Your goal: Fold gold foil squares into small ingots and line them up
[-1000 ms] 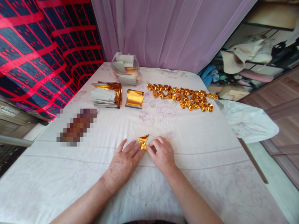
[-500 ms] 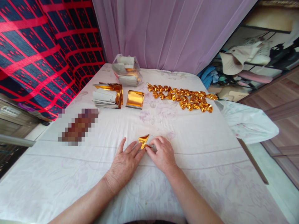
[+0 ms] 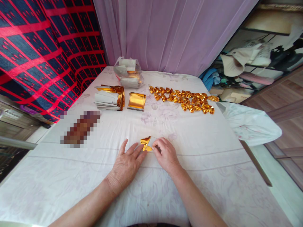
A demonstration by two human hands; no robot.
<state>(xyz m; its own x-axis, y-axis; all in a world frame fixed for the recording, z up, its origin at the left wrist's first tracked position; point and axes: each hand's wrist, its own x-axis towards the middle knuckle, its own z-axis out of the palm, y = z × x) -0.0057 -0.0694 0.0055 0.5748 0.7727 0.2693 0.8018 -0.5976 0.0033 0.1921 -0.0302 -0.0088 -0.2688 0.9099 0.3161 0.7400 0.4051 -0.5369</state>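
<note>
A partly folded sheet of gold foil paper (image 3: pixel 147 147) lies on the cloth in front of me, with gold facets and a patch of its pale back showing. My left hand (image 3: pixel 129 161) rests flat with spread fingers, and its fingertips press on the paper's left edge. At the right edge, my right hand (image 3: pixel 166 155) pinches the paper between thumb and fingers, which hide part of that side. Farther off stand a short stack of gold foil sheets (image 3: pixel 136 101) and a larger fanned stack (image 3: pixel 107 100) with white backs showing. Rows of folded gold foil pieces (image 3: pixel 193 100) lie to the right.
A clear plastic bag (image 3: pixel 128 74) of foil sheets stands at the back by the purple curtain (image 3: pixel 161 34). A blurred-out brownish thing (image 3: pixel 81 127) lies at left on the floral tablecloth (image 3: pixel 201 186). Beyond the right edge, a shelf holds a cap (image 3: pixel 233 61).
My right fingers have shifted slightly right, and a wider gold flap now shows at the paper's lower right. My left hand stays in place.
</note>
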